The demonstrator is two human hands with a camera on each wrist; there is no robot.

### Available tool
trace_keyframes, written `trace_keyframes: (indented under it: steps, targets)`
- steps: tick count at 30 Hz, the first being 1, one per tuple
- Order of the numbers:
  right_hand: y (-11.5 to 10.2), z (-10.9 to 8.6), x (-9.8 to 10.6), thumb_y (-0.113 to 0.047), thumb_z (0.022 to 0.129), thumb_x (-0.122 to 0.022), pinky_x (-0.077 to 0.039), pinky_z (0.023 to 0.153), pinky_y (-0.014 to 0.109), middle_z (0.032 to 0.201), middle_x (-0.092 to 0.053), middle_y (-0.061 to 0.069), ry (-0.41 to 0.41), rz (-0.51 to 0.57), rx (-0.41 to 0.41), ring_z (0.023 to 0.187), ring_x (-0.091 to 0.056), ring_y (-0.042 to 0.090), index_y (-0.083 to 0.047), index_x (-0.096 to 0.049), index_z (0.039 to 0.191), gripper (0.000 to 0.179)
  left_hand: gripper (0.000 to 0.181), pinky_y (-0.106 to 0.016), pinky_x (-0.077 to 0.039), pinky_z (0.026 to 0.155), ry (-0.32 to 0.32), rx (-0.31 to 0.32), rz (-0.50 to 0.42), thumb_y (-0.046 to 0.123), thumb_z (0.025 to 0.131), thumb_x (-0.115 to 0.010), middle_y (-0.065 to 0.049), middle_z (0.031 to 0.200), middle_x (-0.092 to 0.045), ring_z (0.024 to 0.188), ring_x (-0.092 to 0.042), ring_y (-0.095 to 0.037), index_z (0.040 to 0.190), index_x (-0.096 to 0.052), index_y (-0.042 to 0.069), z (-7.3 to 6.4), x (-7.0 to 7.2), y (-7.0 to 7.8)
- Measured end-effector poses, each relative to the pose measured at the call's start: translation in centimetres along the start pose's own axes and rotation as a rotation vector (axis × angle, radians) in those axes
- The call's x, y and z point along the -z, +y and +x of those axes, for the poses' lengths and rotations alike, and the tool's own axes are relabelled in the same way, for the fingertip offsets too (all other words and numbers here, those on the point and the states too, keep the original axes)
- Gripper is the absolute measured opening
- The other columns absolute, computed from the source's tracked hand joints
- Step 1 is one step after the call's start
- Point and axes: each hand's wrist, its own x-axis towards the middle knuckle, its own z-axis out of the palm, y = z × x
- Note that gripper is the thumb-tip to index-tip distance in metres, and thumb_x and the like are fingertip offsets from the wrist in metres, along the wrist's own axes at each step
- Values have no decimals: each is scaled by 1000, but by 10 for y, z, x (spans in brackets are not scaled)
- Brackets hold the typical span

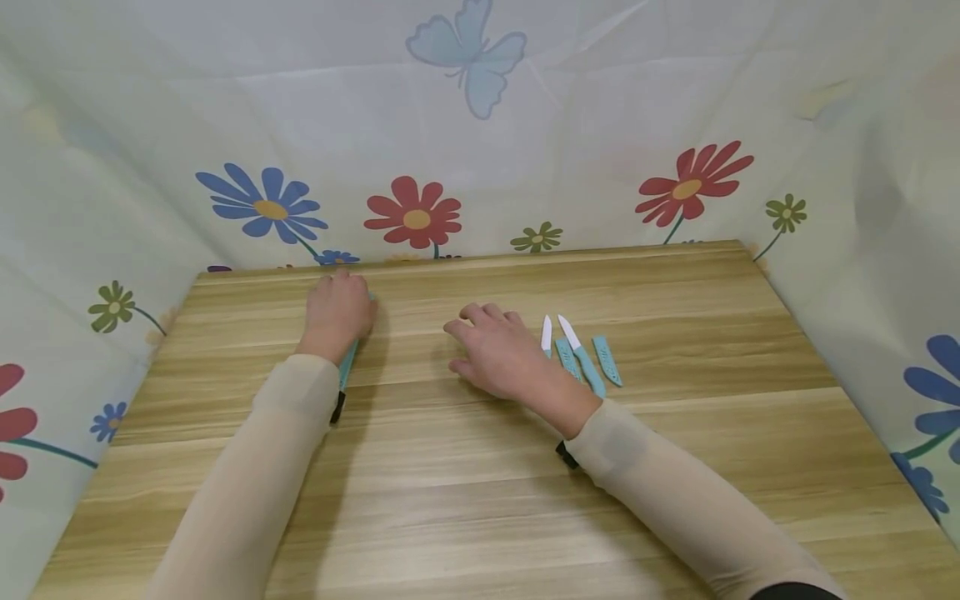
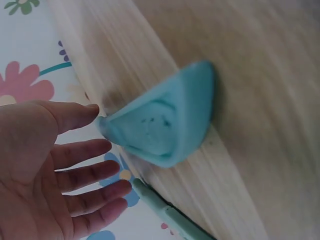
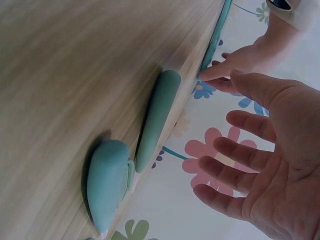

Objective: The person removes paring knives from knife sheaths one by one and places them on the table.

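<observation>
My left hand (image 1: 337, 308) is at the far left of the table, palm down over a long teal piece (image 1: 348, 364) that it partly covers. The left wrist view shows a teal piece with a raised rim (image 2: 150, 127), with my thumb and straight fingers beside its near tip. Further right, my right hand (image 1: 495, 350) hovers palm down with fingers spread, holding nothing. Just beside it lie two small knives with white blades (image 1: 570, 335) and teal handles. Two perforated teal sheaths (image 1: 607, 361) lie among them; my right hand and wrist partly hide this group.
The wood-grain table (image 1: 420, 500) meets a white curtain with printed flowers (image 1: 600, 117) along its back and sides. A slim teal piece (image 2: 172, 215) lies along the lower part of the left wrist view.
</observation>
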Motion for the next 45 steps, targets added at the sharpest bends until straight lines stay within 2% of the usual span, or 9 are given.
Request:
trace_keyframes:
  steps: [5,11,17,22,27,33,39,45]
  targets:
    - [0,1,-1,-45,102,-71,-46,108,53,149,-54,5,0,-17,3,138,-51,30,-22,-59,150,55,40,-67,-50,97,-27,29,-18,23,106,-50,-33,130,-58,123,-54,-54,117,-69,-11,4,-2,1]
    - [0,1,-3,-46,102,-70,-46,108,53,148,-55,5,10,-25,10,136,-52,30,-22,-60,150,54,37,-65,-56,87,-27,48,-38,18,105,-47,-33,122,-66,112,-64,-52,107,-72,-8,9,-4,2]
    - [-1,2,-4,-45,102,-71,-45,108,53,148,-55,5,3,-24,6,136,-52,30,-22,-60,150,55,36,-64,-56,86,-46,54,-49,16,106,-45,-32,123,-67,111,-66,-51,112,-71,-8,10,-4,3]
    - [-2,5,-6,-45,102,-71,-45,108,53,147,-55,5,-2,-24,5,135,-52,30,-21,-60,150,55,36,-64,-57,85,-46,70,-67,13,103,-44,-32,123,-67,110,-67,-49,110,-71,-8,9,-3,4]
    - [-4,10,-8,-46,102,-71,-46,107,56,147,-56,5,-17,-16,1,134,-53,31,-21,-61,149,54,33,-61,-58,82,-60,106,-112,10,99,-45,-32,123,-67,105,-67,-46,107,-71,-8,10,-3,4]
    - [-7,15,-10,-46,101,-72,-48,102,52,141,-60,4,-45,-5,-3,127,-55,29,-19,-64,146,53,24,-53,-58,73,-67,138,-154,6,93,-50,-30,117,-67,94,-65,-39,100,-70,-6,9,-2,6]
    - [-13,22,-9,-49,101,-71,-48,102,50,138,-61,4,-74,8,-8,127,-57,28,-18,-65,144,53,26,-55,-58,78,-75,170,-187,7,90,-52,-31,118,-65,97,-65,-40,104,-69,-8,8,-1,9]
    - [-24,28,-10,-51,101,-70,-52,98,48,129,-64,4,-89,-18,8,117,-61,27,-16,-70,137,50,21,-52,-57,78,-73,198,-226,6,89,-55,-28,112,-65,90,-62,-37,99,-68,-7,4,1,15]
